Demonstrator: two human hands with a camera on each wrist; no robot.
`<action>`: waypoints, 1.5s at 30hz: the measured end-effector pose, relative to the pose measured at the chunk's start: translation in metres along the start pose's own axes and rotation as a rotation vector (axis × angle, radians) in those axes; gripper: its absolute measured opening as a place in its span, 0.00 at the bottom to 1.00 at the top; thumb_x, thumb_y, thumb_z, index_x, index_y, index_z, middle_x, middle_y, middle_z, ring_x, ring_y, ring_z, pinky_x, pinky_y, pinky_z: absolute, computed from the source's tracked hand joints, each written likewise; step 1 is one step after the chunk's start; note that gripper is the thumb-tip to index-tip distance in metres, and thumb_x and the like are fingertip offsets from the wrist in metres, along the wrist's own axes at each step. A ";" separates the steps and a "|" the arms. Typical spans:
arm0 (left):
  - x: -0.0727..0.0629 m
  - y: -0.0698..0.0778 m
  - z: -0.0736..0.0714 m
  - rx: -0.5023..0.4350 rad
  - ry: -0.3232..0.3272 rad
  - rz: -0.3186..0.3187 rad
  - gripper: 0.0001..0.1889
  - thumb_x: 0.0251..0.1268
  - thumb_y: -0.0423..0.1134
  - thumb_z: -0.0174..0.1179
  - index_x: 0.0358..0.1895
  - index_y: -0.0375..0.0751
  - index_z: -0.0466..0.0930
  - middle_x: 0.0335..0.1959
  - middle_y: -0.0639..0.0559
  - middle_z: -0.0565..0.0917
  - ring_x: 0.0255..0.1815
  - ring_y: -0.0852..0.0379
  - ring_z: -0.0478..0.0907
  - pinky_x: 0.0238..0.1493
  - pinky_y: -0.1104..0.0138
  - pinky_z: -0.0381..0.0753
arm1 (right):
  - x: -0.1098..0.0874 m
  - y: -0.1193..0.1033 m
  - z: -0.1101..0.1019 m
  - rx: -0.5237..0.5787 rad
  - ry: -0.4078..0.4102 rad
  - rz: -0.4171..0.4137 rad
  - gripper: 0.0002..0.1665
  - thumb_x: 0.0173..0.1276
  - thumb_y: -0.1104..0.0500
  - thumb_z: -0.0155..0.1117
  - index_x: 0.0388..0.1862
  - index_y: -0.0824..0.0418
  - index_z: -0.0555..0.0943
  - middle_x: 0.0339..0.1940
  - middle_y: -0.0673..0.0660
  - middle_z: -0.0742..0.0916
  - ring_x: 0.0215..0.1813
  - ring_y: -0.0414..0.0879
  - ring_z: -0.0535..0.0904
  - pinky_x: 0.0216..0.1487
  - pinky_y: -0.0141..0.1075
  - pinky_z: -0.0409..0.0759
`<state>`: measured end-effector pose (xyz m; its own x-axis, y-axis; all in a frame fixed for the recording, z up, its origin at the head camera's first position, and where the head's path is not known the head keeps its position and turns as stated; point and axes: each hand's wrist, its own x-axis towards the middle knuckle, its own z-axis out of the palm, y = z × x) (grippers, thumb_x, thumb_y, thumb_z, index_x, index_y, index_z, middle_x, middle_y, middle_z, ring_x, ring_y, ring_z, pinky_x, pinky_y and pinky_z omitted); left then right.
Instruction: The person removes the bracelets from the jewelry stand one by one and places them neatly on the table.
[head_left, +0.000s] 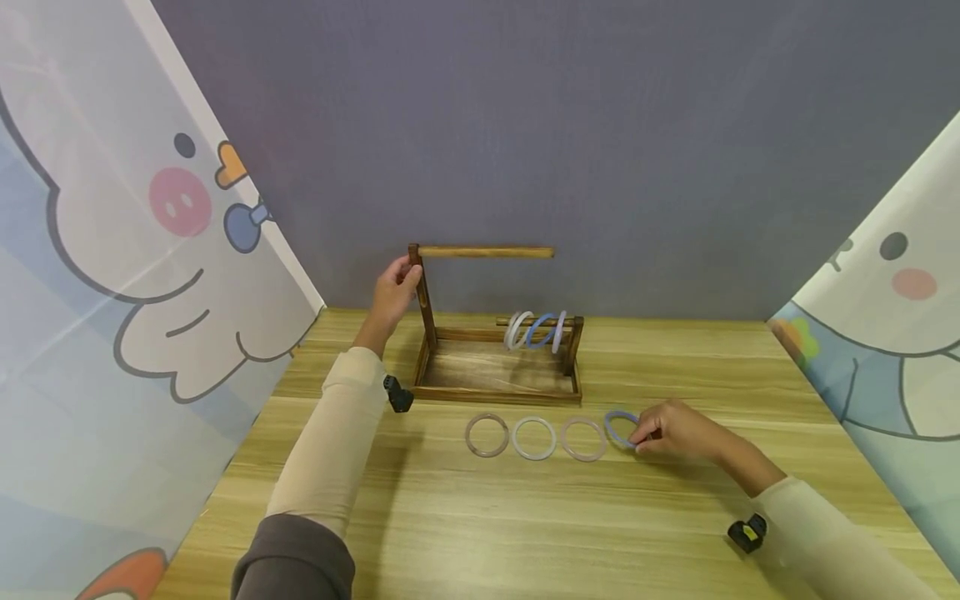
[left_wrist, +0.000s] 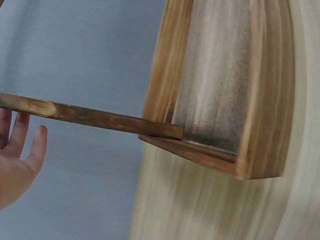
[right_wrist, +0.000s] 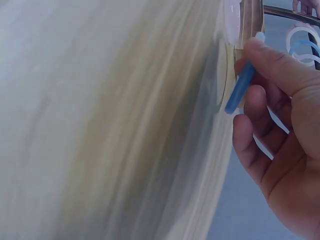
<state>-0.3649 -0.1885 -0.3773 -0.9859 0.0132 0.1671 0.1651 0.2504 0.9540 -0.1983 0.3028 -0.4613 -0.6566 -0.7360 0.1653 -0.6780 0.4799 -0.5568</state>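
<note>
Bangle [right_wrist: 242, 86] in blue, pinched between fingers of right hand [head_left: 670, 428], beside a bangle row [head_left: 534, 459] on the bench [head_left: 487, 517], with fingers of left hand [head_left: 394, 293] straight against a wooden post [head_left: 423, 304]. Looks light, stiff, probably slick, breakable; best held by the rim.

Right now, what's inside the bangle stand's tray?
In the tray, I see just the wooden floor. The front wall hides a strip behind it, and the short post and hanging bangles cover bits at the right and back; I can't tell what's there.
</note>
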 end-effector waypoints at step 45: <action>-0.006 -0.026 0.004 0.172 -0.048 -0.050 0.27 0.81 0.52 0.49 0.76 0.46 0.65 0.61 0.41 0.76 0.55 0.44 0.76 0.52 0.55 0.77 | -0.021 0.000 0.009 0.020 -0.022 0.134 0.05 0.63 0.55 0.77 0.36 0.49 0.87 0.34 0.45 0.85 0.33 0.30 0.75 0.31 0.28 0.77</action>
<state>-0.3633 -0.1913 -0.4036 -0.9937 0.0417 0.1041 0.1120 0.4140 0.9034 -0.1815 0.3137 -0.4719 -0.7330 -0.6766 0.0706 -0.5782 0.5649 -0.5887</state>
